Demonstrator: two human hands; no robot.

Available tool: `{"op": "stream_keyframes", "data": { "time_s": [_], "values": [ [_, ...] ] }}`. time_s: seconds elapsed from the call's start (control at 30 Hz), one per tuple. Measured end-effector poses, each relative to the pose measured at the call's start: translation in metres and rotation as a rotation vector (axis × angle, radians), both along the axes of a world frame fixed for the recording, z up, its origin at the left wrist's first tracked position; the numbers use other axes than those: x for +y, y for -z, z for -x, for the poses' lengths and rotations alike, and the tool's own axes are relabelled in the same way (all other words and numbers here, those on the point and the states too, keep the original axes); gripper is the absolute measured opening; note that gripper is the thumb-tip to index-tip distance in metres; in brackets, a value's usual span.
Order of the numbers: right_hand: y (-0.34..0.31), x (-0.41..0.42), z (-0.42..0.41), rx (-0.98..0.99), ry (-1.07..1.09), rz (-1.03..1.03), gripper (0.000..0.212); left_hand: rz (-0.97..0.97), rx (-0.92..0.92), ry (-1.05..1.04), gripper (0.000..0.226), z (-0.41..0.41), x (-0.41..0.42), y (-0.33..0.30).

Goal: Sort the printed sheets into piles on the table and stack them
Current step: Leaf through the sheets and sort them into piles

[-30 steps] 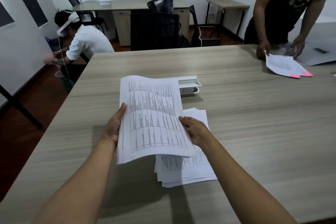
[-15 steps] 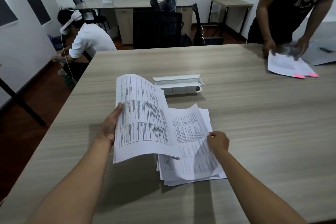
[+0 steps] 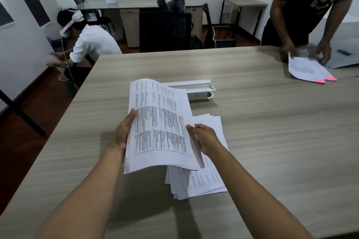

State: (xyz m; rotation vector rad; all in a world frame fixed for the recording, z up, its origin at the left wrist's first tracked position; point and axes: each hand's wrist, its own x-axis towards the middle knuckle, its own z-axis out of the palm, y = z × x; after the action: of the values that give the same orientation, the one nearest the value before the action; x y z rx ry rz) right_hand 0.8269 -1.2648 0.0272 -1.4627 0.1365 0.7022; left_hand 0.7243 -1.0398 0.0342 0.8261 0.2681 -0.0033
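A white open box [image 3: 191, 85] with a power socket on its front sits on the wooden table [image 3: 272, 141] just beyond the papers; what lies inside it cannot be seen from this angle.

Both forearms reach forward from the bottom edge, converging over the middle of the table. The left hand [image 3: 122, 134] comes in from the left with its thumb lying along the top face of the held sheets [image 3: 159, 128], and its fingers are hidden underneath, so it grips the left edge of that bundle. The right hand [image 3: 204, 137] meets the bundle's right edge, thumb and fingers curled and pinching the paper there. The held sheets, printed with tables, are raised above the table and bowed, their far end curling upward.

Under and to the right of them a loosely fanned pile of printed sheets [image 3: 202, 180] lies flat on the table, partly covered by the bundle and the right wrist.

At the far right corner a person in a black shirt [image 3: 303, 4] rests both hands on another set of papers with pink tabs [image 3: 308, 70]
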Motion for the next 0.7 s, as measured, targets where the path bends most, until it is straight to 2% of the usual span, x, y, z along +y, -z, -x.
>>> {"op": "stream_keyframes", "data": {
  "time_s": [0.13,0.23,0.37,0.47,0.57,0.63,0.67,0.7],
  "values": [
    [0.003,-0.008,-0.007,0.006,-0.028,0.029,0.014,-0.028,0.013,-0.023,0.048,0.000,0.000,0.001],
    [0.015,-0.019,-0.012,-0.065,-0.007,0.190,0.024,-0.035,0.008,-0.065,0.045,0.001,-0.001,0.002],
    [0.037,-0.046,-0.015,-0.190,0.053,0.503,0.023,-0.018,0.007,-0.071,0.047,0.008,0.003,0.003],
    [0.048,-0.062,-0.019,-0.212,0.080,0.657,0.028,-0.027,0.017,-0.078,0.048,0.013,0.008,0.003],
    [0.045,-0.063,-0.019,-0.219,-0.025,0.911,0.032,-0.029,0.010,-0.076,0.048,0.016,0.010,0.001],
    [0.035,-0.056,-0.011,-0.343,-0.083,1.170,0.051,-0.023,0.007,-0.075,0.048,0.015,0.008,0.001],
    [0.029,-0.049,-0.006,-0.444,-0.083,1.186,0.054,-0.022,0.006,-0.070,0.048,0.015,0.007,0.000],
    [0.024,-0.040,-0.003,-0.516,-0.098,1.102,0.052,-0.021,0.007,-0.062,0.048,0.014,0.005,-0.001]
  ]
}}
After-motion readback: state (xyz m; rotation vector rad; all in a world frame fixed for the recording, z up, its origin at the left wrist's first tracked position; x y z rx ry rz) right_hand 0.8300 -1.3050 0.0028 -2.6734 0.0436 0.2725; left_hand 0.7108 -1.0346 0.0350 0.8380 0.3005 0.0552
